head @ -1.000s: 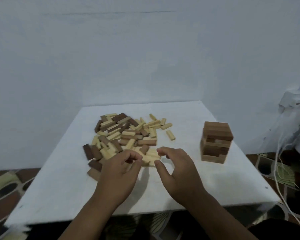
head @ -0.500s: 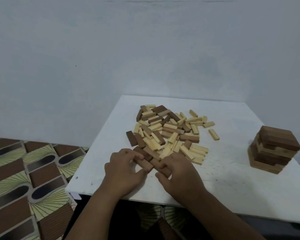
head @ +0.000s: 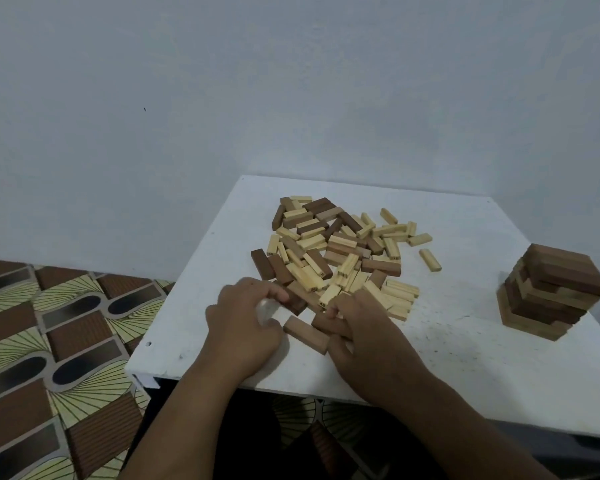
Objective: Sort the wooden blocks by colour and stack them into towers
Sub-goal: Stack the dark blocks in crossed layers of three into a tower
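Blocks: one loose heap of pale and dark pieces just beyond the fingertips, too many and too overlapped to count; one built tower well right of the right hand. Two hands on white table. One light-brown block lies flat between them, long axis running near-right to far-left. Left hand fingers curled, blurred, grip unclear. Right fingers curl onto a dark block; whether clamped, cannot tell.

The scattered block pile occupies the table centre. Right of the pile, bare surface extends to the stacked tower, the only obstacle there. Left of the pile, a narrow bare strip runs along the table edge.
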The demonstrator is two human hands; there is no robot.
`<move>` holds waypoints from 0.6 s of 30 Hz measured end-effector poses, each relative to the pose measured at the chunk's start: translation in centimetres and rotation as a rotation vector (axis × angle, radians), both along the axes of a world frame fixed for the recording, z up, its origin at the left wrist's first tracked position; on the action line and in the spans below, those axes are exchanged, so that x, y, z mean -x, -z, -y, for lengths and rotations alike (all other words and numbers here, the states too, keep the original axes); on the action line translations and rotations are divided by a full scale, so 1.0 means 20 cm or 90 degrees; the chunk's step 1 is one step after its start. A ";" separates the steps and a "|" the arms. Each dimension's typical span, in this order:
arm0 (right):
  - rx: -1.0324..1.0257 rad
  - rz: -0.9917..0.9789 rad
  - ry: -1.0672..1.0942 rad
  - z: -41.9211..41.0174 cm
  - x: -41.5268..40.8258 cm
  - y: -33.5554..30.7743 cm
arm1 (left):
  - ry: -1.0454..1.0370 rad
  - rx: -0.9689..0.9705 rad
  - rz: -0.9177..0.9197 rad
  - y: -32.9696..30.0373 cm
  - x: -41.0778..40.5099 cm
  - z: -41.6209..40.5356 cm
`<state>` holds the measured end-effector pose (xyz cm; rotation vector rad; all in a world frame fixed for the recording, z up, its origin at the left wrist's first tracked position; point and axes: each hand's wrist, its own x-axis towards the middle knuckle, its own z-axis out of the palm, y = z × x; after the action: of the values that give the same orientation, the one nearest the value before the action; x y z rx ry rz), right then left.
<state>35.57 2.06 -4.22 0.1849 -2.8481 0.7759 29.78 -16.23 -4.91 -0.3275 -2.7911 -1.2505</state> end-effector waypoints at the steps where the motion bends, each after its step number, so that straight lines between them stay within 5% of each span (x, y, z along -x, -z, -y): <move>1: -0.005 0.001 -0.004 0.01 0.00 0.01 | -0.003 0.019 -0.003 0.00 0.01 0.00; 6: -0.014 -0.032 0.025 0.06 -0.01 0.08 | 0.019 0.121 -0.005 0.05 0.02 0.01; 18: -0.015 0.025 0.027 -0.16 -0.12 0.01 | 0.035 0.152 -0.040 0.04 0.00 -0.03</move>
<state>38.05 5.32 -4.47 0.1134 -2.8885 0.7465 29.73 -15.55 -5.76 -0.4508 -2.8970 -0.8981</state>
